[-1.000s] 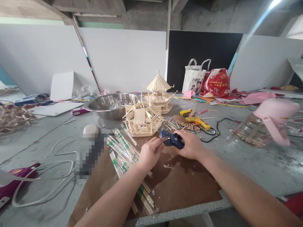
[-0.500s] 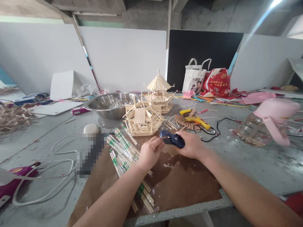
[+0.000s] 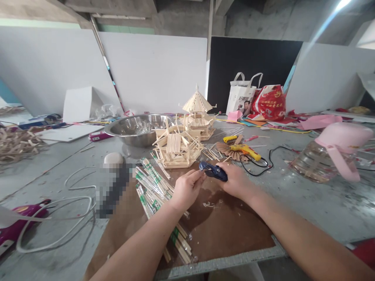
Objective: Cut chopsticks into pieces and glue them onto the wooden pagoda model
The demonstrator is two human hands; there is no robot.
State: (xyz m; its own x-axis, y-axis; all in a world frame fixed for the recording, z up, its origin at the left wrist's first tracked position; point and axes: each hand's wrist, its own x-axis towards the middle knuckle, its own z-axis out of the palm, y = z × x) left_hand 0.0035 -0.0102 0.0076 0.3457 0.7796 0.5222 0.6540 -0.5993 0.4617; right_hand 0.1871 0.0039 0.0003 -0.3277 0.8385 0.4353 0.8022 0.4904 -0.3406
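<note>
My right hand (image 3: 236,178) is wrapped round a dark blue hand cutter (image 3: 215,171), its head pointing left. Close against that head, my left hand (image 3: 187,189) is closed in a pinch; what its fingertips hold is hidden. Both hands are above a brown sheet (image 3: 228,234). Wrapped disposable chopsticks (image 3: 155,187) with green-printed sleeves lie beside and under my left forearm. Just beyond my hands stands an unroofed stick model (image 3: 175,146), and behind it a stick pavilion (image 3: 197,105) with a pointed roof.
A steel bowl (image 3: 129,130) stands back left. To the right are a yellow glue gun (image 3: 246,150) with a black cord and a pink-lidded bottle (image 3: 319,156). A white cable (image 3: 63,199) loops at left. Bags (image 3: 268,103) and paper scraps line the back.
The cutter's handles have come closer together in my right hand. My left hand has shifted very slightly right, staying at the cutter's head.
</note>
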